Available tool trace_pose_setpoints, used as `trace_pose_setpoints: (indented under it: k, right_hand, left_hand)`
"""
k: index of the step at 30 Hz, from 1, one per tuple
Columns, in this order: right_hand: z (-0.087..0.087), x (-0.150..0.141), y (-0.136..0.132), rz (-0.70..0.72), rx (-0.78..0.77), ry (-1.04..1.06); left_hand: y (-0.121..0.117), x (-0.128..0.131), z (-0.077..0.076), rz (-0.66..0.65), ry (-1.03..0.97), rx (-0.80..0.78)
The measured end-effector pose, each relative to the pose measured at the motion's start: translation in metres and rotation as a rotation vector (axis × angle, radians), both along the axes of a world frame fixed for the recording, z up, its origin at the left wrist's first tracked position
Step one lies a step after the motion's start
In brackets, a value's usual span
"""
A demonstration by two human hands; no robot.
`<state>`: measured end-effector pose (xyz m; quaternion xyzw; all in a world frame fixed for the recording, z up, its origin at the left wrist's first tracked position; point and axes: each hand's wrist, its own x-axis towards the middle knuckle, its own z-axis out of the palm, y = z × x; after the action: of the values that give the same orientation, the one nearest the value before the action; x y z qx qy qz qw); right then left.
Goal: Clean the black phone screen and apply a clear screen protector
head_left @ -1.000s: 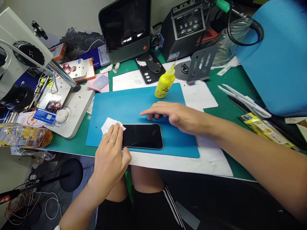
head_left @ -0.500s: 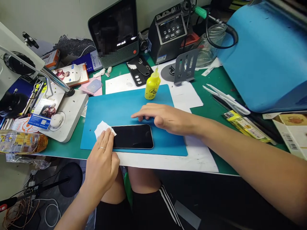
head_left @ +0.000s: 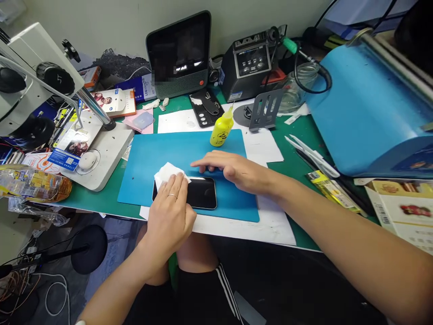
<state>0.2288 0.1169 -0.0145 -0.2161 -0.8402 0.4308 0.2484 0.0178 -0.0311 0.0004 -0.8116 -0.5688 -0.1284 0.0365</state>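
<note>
A smartphone (head_left: 200,193) with a dark, glossy screen lies face up on a blue mat (head_left: 145,149). My left hand (head_left: 173,208) presses a white tissue (head_left: 168,172) onto the phone's left part, fingers together and laid flat over it. That hand and the tissue hide the phone's left side. My right hand (head_left: 233,169) hovers just behind the phone's right end, index finger stretched to the left and the other fingers loosely bent, with nothing in it. Behind it, a yellow dropper bottle (head_left: 221,131) stands on the mat's back edge.
A microscope stand (head_left: 111,135) is at left, beside a drink bottle (head_left: 37,183). At the back are a smart display (head_left: 179,49), a soldering station (head_left: 250,67), a phone case (head_left: 206,108) and a metal stand (head_left: 265,108). Tweezers (head_left: 314,155) and a blue machine (head_left: 365,108) are on the right.
My left hand has slid the tissue rightward from the phone's left end onto its screen. My right hand stays at about the same place by the phone. The camera view has shifted slightly.
</note>
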Motion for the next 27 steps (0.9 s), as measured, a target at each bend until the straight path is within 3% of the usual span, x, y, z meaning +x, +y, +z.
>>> trace_pose_setpoints:
  k: [5,12,16,19,24,27]
  right_hand:
    - [-0.003,0.0,0.001,-0.008,0.003,0.017]
    - [0.0,-0.001,0.001,-0.008,0.002,0.026]
    - [0.005,0.0,0.001,0.005,0.002,-0.003]
    - [0.007,0.001,0.002,0.022,0.009,-0.01]
    - [0.005,0.003,0.004,0.014,0.003,0.007]
    - [0.006,0.004,0.004,0.011,-0.018,0.004]
  left_hand:
    - [-0.018,-0.009,0.002,-0.015,0.029,-0.035]
    - [0.008,-0.005,-0.004,-0.006,-0.009,-0.036]
    - [-0.002,-0.002,-0.002,-0.012,-0.007,-0.075]
    - [-0.003,0.007,0.001,-0.042,-0.016,-0.094]
    - [0.014,0.033,0.002,-0.155,-0.074,-0.137]
    - [0.003,0.033,0.004,-0.195,-0.08,-0.137]
